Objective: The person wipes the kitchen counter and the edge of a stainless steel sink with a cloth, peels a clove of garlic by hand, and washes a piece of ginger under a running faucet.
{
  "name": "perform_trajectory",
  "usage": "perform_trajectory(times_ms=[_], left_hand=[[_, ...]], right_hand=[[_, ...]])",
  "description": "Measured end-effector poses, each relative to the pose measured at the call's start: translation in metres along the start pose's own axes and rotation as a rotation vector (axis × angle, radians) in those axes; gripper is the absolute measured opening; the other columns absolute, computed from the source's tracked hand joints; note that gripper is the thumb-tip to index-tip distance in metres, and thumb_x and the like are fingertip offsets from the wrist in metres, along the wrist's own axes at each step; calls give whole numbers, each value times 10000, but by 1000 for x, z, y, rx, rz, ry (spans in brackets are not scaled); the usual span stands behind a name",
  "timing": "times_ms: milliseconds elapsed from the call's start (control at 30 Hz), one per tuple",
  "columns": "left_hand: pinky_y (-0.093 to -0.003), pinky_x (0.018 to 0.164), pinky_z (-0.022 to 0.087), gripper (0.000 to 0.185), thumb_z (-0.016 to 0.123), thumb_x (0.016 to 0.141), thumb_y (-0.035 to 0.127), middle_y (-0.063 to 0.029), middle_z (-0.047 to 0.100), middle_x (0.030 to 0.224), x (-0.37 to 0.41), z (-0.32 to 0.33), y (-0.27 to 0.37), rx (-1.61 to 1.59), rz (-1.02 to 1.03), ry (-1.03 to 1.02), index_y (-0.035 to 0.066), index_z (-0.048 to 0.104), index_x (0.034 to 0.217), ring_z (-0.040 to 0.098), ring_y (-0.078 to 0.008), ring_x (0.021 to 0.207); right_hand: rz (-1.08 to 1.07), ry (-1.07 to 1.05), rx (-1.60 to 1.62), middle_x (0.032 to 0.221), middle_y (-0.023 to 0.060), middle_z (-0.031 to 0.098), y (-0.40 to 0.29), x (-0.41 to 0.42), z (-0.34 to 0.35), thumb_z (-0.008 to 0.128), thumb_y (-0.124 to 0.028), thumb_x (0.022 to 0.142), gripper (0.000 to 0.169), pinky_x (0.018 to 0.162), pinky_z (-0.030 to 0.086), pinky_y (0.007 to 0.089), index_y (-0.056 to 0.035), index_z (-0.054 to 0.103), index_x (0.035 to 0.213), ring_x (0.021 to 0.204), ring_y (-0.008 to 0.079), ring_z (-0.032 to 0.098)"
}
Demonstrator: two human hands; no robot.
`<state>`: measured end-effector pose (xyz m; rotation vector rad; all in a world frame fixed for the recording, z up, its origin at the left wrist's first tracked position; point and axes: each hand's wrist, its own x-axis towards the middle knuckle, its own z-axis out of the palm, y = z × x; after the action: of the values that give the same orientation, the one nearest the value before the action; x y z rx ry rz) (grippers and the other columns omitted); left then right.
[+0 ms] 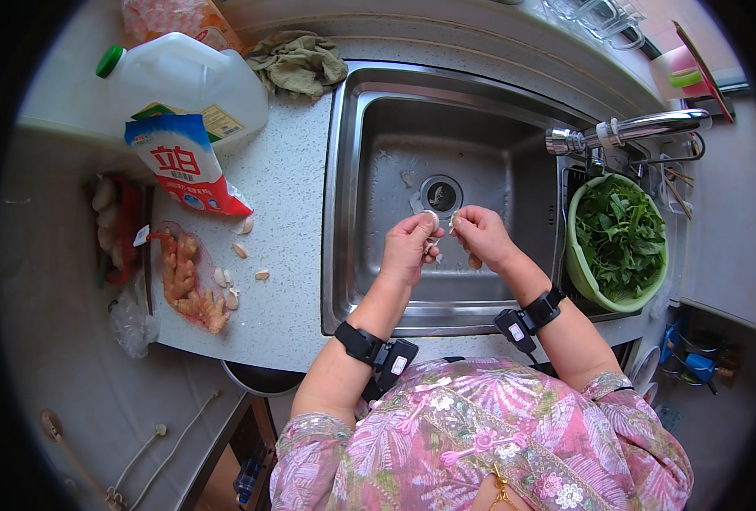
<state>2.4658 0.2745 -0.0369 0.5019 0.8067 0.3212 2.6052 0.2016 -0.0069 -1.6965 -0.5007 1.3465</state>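
Observation:
Both hands are over a stainless steel sink [397, 147]. My left hand [408, 246] pinches a garlic clove [431, 220] between thumb and index finger, with papery bits by its lower fingers. Close beside it, my right hand [483, 236] holds a small piece of garlic skin [452, 220] at its fingertips. Beneath the hands is the drain [441, 193], with scraps of garlic skin in and around it. Several loose garlic cloves [240, 250] lie on the speckled counter to the left, next to ginger root [180, 268] in a red net bag.
At the left stand a plastic jug [180, 76] with a green cap and a detergent bag [183, 163]. A crumpled cloth [298, 64] lies behind the sink's left corner. On the right, a chrome faucet [633, 131] reaches over a green basket [576, 255] of leafy greens [620, 236].

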Motion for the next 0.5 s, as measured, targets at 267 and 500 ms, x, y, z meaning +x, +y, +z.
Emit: perform_trajectory(times_ms=[267,500], left_hand=[[-249,497,399,267,490,875,315,-52,574,803,3,-14,5,-241,-131,13,85,525,1005,510,-132,565],[-245,525,424,230,454,890,274,-39,584,809,-1,-10,3,-147,-133,-66,81,535,985,560,-143,649]], right_hand=[[119,20,-180,737,21,596,-12,-2,-11,590,-143,783,127,508,415,202,-17,608,786,606,60,506],[-73,14,-308,809,57,623,-19,-1,7,636,-154,755,242,580,460,220,4,610,937,698,93,570]])
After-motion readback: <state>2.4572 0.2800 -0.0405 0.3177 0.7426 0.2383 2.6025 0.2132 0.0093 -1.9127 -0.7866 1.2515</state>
